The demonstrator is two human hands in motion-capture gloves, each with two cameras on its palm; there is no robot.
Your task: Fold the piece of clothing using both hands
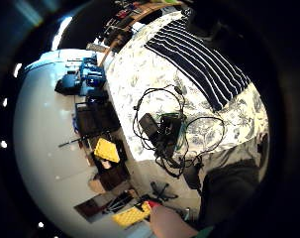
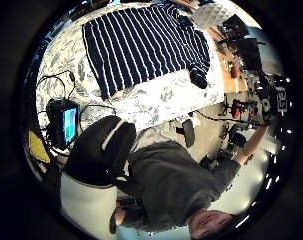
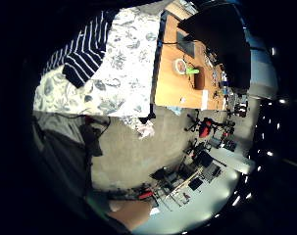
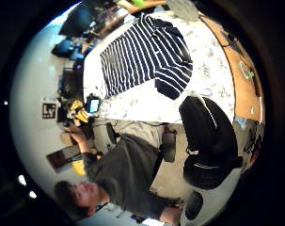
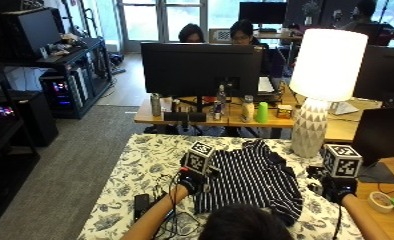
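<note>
Both hands above flat striped shirt [image 5: 250, 180].

A dark navy shirt [image 5: 250, 181] with thin white stripes lies spread flat and unfolded on the bench [image 5: 140, 165], which is covered by a white cloth with a blue-grey floral print. Its collar end points toward the far edge, the hem toward the person. One short sleeve [image 4: 172, 84] lies flat, angled out from the body
</note>
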